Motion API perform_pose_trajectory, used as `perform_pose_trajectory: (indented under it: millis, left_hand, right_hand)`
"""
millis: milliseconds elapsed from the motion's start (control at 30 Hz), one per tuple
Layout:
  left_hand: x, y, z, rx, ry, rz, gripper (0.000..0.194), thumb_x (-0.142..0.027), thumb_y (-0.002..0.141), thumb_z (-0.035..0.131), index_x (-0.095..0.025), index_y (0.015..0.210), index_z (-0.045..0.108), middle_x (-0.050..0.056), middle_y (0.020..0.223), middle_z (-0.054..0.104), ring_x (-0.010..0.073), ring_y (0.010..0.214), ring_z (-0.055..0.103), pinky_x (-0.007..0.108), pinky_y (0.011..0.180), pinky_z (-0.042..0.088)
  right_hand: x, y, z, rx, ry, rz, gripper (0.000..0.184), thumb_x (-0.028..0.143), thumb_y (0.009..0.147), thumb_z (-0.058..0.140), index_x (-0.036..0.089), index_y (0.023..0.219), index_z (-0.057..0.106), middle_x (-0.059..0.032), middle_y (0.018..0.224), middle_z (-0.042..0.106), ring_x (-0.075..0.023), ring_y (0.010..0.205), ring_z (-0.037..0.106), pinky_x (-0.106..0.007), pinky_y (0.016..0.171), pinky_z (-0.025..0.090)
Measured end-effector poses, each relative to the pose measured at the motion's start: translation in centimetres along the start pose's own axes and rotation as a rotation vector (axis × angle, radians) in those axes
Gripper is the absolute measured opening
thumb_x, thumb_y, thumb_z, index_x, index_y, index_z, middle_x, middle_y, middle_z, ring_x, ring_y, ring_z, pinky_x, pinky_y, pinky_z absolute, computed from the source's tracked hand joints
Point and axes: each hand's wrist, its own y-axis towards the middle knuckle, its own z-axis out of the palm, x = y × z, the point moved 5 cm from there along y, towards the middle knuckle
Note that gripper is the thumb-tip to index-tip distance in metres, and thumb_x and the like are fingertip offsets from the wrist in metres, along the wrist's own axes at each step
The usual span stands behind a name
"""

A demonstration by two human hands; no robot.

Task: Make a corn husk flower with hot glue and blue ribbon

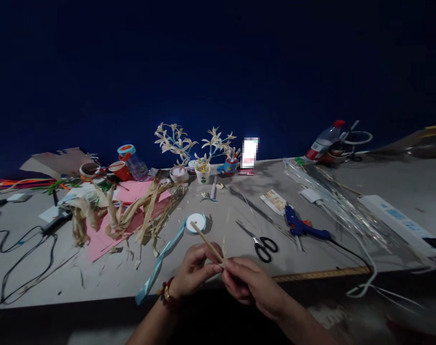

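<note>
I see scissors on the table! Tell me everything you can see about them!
The scissors have two black, plastic-looking finger loops and thin, dark, metal-looking blades. They lie flat on the grey table, just beyond the right hand, and nobody is holding them. The tips point away from the person and to the left. Only the table seems to touch them. Whether the blades are slightly open is too small to tell.

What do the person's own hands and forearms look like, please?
The left hand and right hand are gloveless, with no sleeves on the visible forearms. A reddish and yellowish, apparently beaded bracelet circles the left wrist; the right shows none.
</note>
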Motion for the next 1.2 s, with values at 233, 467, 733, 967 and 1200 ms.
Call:
perform_pose_trajectory:
  millis: [233,467,733,967,1200]
  left_hand:
    - [2.6,-0.2,-1.0,-0.019,-0.135,-0.074,0.025,-0.035,0.083,0.074,-0.016,0.071,0.060,0.004,0.071,0.065,0.0200,0.079,0.064,0.037,0.077,0.050]
    - [3.0,0.2,-1.3,-0.075,-0.108,-0.280,0.021,-0.032,0.088,0.068,-0.013,0.081,0.063,0.005,0.071,0.066,0.0149,0.065,0.062,0.028,0.064,0.050]
    - [3.1,1.1,-1.6,-0.139,0.137,-0.248,0.024,-0.035,0.089,0.066,-0.014,0.077,0.061,0.004,0.073,0.063,0.0132,0.066,0.058,0.025,0.063,0.047]
    - [1.2,1.9,-1.1,-0.049,0.240,-0.099,0.018,-0.027,0.091,0.063,-0.016,0.077,0.061,0.005,0.074,0.066,0.0157,0.073,0.060,0.027,0.070,0.047]
    - [2.8,2.2,-1.6,-0.062,0.110,-0.063,0.019,-0.029,0.090,0.065,-0.015,0.077,0.061,0.004,0.072,0.066,0.0151,0.070,0.061,0.027,0.066,0.049]
  right_hand:
    - [0.5,0.2,0.0,0.156,0.293,0.145,0.049,0.057,0.086,0.061,0.019,0.059,0.046,0.0123,0.042,0.025,-0.0031,0.037,0.011,-0.017,0.036,0.004]
    - [2.5,0.6,-2.7,-0.216,-0.375,-0.158,0.049,0.058,0.098,0.044,0.016,0.080,0.062,0.0013,0.068,0.054,-0.0094,0.057,0.043,-0.020,0.052,0.032]
    - [3.9,1.2,-2.5,-0.268,-0.934,-0.268,0.050,0.052,0.102,0.032,0.019,0.072,0.055,-0.0007,0.069,0.057,-0.0164,0.069,0.053,-0.028,0.067,0.035]
    - [1.2,2.4,-2.8,-0.016,-0.189,0.047,0.059,0.072,0.089,0.045,0.020,0.061,0.045,0.0073,0.050,0.035,-0.0074,0.044,0.023,-0.022,0.043,0.016]
    - [2.5,1.8,-3.4,-0.049,-0.163,-0.017,0.056,0.068,0.089,0.050,0.019,0.062,0.047,0.0067,0.053,0.036,-0.0077,0.047,0.025,-0.023,0.045,0.016]
